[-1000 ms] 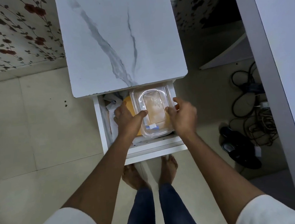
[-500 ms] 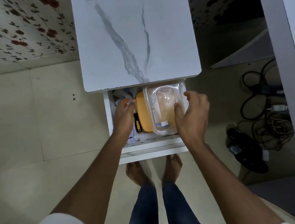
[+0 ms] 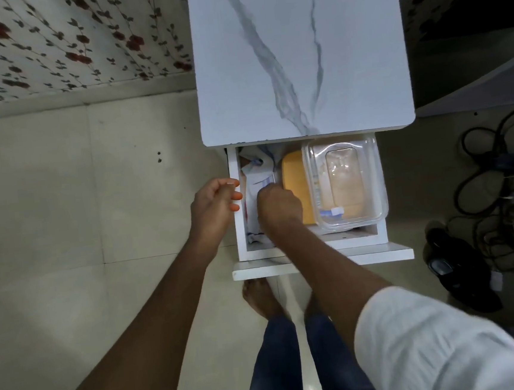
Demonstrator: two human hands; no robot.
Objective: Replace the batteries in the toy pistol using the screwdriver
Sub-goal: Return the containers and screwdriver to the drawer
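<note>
A white drawer (image 3: 239, 227) stands pulled out under a marble-patterned cabinet top (image 3: 299, 54). My right hand (image 3: 278, 207) reaches down into the drawer's left half, just left of an orange box (image 3: 295, 185). Its fingers curl downward out of sight, so whatever is under them is hidden. My left hand (image 3: 213, 205) hovers at the drawer's left wall with loosely curled fingers and holds nothing. A clear lidded plastic container (image 3: 344, 181) fills the drawer's right side. Neither the screwdriver nor the toy pistol shows.
White papers or cloth (image 3: 256, 170) lie crumpled at the drawer's back left. Tangled black cables (image 3: 504, 192) and a black object (image 3: 461, 270) sit on the tiled floor to the right. My bare feet stand below the drawer front (image 3: 379, 257).
Both hands let go of the clear container, which now sits at the drawer's right. My right hand crossed to where a yellow-black screwdriver lay. My left hand pulled back to the drawer's left wall.
</note>
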